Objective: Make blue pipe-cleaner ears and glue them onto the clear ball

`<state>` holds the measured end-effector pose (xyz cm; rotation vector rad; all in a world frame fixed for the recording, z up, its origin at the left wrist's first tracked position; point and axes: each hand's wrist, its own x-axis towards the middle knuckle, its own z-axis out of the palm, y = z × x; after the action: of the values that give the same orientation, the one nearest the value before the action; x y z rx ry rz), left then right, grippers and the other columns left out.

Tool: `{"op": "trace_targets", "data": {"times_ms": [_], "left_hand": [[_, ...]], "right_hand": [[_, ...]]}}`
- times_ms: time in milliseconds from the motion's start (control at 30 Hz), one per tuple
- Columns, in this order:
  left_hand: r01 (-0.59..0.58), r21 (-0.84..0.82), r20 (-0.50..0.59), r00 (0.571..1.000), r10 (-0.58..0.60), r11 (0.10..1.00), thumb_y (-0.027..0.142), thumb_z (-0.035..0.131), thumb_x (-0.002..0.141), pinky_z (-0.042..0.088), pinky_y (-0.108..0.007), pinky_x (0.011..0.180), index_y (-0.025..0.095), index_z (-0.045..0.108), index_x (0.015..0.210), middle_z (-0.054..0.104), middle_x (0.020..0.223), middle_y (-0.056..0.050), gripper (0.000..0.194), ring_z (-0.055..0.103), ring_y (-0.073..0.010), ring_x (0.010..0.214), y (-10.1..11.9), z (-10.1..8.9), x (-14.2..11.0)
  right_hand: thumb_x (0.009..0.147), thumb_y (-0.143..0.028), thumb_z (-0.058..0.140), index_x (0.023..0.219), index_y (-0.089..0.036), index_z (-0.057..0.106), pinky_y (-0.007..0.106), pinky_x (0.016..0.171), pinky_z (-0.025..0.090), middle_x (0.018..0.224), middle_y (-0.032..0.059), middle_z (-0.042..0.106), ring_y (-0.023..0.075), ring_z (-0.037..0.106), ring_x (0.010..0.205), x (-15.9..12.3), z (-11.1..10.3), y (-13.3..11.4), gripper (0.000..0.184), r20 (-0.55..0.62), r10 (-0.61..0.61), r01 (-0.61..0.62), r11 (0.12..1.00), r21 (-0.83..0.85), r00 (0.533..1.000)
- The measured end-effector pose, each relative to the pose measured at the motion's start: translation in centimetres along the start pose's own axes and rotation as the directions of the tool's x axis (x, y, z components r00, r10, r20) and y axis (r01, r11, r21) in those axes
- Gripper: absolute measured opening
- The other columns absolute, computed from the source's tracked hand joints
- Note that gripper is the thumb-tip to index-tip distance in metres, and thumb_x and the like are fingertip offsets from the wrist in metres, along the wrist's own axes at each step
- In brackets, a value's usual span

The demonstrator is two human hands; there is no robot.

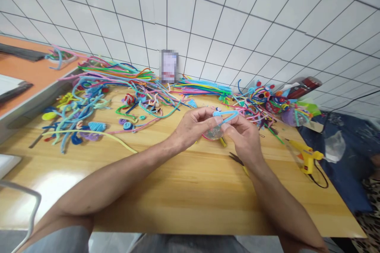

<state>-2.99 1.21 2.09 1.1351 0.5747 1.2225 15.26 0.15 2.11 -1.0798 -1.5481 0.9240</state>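
free tabletop (184, 193) nearward of left hand (194, 126), bladed tool (236, 159) obstructive near right hand (245, 138)

Left forearm (127, 178): bare, slanting up and inward from the lower left
Left wrist (172, 145): nearly in line with the forearm
Left hand (191, 128): fingers curled, thumb (211, 123) stretched inward in a pinch
Right forearm (280, 201): bare, rising inward from the lower right, steeper than the left
Right hand (245, 138): fingers bent, thumb (230, 132) pressed in a pinch
Thumb tips: near each other
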Motion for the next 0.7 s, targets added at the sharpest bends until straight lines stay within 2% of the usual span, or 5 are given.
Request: {"op": "trace_targets", "data": {"times_ms": [200, 500, 700], "left_hand": [[0.005, -0.007, 0.022, 1.000, -0.005, 1.000, 0.050, 0.085, 0.084, 0.051, -0.025, 0.066, 0.015, 0.077, 0.090, 0.068, 0.074, 0.000, 0.036, 0.060, -0.0111, 0.066, -0.02, -0.17, -0.17], [0.059, -0.018, -0.106, 0.993, -0.060, 0.998, 0.044, 0.083, 0.082, 0.058, -0.028, 0.074, 0.015, 0.075, 0.088, 0.074, 0.074, -0.002, 0.031, 0.069, -0.0136, 0.069, -0.46, 0.02, -0.26], [0.086, -0.062, -0.133, 0.987, -0.094, 0.994, 0.041, 0.084, 0.081, 0.058, -0.026, 0.074, 0.015, 0.076, 0.088, 0.075, 0.074, -0.002, 0.029, 0.069, -0.0126, 0.068, -0.99, 0.18, -0.37]], "right_hand": [[0.084, -0.035, 0.079, 0.074, -0.023, 0.068, 0.031, 0.068, 0.051, 0.072, -0.0010, 0.069, 0.0169, 0.062, 0.070, 0.02, -0.01, 0.14, 0.019, 0.010, 0.044, -0.045, 0.997, 0.067, 0.999], [0.085, -0.034, 0.077, 0.074, -0.024, 0.067, 0.030, 0.066, 0.051, 0.071, -0.0015, 0.069, 0.0161, 0.062, 0.068, -0.09, 0.48, 0.08, 0.018, -0.012, 0.006, -0.006, 1.000, -0.016, 1.000], [0.083, -0.029, 0.074, 0.074, -0.024, 0.067, 0.031, 0.068, 0.051, 0.072, -0.0013, 0.070, 0.0168, 0.064, 0.069, -0.05, 0.51, -0.39, 0.013, -0.004, -0.003, 0.003, 0.999, -0.047, 1.000]]}}
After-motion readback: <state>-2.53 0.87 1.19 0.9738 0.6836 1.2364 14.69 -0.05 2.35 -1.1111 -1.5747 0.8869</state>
